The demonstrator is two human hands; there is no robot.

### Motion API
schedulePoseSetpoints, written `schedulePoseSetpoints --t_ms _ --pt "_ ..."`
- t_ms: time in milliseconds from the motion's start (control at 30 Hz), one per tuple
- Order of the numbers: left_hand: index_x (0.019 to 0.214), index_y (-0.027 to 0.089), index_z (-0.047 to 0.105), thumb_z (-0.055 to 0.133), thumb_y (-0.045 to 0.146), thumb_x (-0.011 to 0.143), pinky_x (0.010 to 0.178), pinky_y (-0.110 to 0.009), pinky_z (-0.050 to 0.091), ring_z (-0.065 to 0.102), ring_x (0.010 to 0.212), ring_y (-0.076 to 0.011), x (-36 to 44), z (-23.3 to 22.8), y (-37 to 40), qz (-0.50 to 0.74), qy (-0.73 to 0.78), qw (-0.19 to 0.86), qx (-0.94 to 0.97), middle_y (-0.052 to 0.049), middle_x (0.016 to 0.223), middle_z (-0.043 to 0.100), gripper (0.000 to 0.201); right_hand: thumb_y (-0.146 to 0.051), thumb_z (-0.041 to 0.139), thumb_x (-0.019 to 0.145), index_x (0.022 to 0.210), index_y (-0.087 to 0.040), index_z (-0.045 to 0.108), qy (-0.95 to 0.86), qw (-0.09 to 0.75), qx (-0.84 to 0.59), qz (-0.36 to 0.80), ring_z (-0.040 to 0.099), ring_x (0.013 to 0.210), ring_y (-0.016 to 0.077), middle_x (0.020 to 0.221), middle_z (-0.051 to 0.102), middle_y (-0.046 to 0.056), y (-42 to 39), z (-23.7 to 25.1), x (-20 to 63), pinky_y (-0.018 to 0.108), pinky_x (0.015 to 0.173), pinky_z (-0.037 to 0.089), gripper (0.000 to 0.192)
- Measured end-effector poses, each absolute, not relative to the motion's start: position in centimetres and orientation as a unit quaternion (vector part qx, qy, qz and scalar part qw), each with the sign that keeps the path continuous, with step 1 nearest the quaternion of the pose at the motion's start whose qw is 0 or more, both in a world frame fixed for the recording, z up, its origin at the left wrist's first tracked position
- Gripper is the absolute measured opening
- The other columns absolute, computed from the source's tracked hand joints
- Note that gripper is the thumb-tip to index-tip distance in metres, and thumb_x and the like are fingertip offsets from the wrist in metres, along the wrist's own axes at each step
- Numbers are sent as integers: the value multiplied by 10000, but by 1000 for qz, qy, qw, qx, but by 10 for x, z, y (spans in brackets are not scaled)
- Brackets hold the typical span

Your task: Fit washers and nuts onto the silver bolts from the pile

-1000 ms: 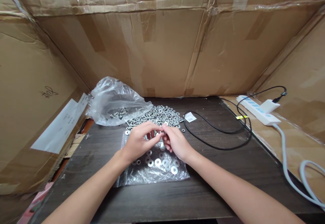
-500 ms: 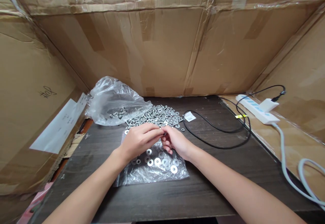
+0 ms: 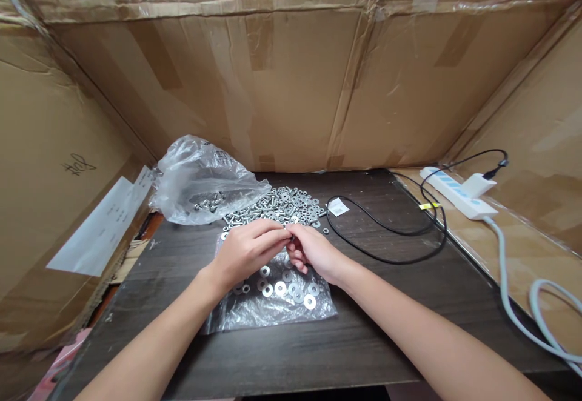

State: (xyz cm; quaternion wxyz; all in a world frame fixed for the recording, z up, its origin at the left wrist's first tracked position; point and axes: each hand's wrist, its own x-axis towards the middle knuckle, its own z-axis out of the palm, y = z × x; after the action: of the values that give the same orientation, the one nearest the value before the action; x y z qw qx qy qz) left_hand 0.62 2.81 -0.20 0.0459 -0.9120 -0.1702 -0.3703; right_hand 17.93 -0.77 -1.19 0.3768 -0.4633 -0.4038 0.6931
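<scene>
Crumpled plastic bag [image 3: 204, 180], rear left of bench [image 3: 409, 304]. Left hand [image 3: 245, 252] and right hand [image 3: 313, 251], fingertips pinched together on a small part, too small to identify, above flat bag of washers [image 3: 277, 304]. Loose fastener pile [image 3: 286, 204] behind. Black cable [image 3: 386, 237], power strip [image 3: 457, 192] right.

Taped cardboard sheets [image 3: 291, 86] wall in a dark wood-grain table [image 3: 318, 352] on three sides. A white power strip [image 3: 457, 192] and a looped black cable [image 3: 386, 237] lie at its right, under even, soft light.
</scene>
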Motion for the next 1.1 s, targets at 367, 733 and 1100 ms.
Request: schedulePoseSetpoints --t_ms 367,733,1100 --pt "891 188 719 677 367 841 584 -218 474 591 694 -123 9 15 29 -338 -400 -442 -728 -24 832 688 190 -360 438 951 865 -194 522 -779 351 -507 113 504 687 154 814 583 31 -18 -2 192 275 591 316 205" --pt "699 146 652 748 449 758 549 -177 375 422 609 -79 1 13 34 -195 -372 -705 -572 23 663 500 323 -302 453 910 835 -170 560 -835 363 -411 -53 511 644 156 726 582 35 -14 -6 196 290 557 340 186" --pt "858 159 700 647 342 857 497 -197 435 517 553 -91 10 13 28 -264 -333 -541 -726 -10 689 629 190 -363 437 928 671 -208 378 -742 403 -481 235 384 573 125 618 432 -21 -19 -2 192 279 563 271 305"
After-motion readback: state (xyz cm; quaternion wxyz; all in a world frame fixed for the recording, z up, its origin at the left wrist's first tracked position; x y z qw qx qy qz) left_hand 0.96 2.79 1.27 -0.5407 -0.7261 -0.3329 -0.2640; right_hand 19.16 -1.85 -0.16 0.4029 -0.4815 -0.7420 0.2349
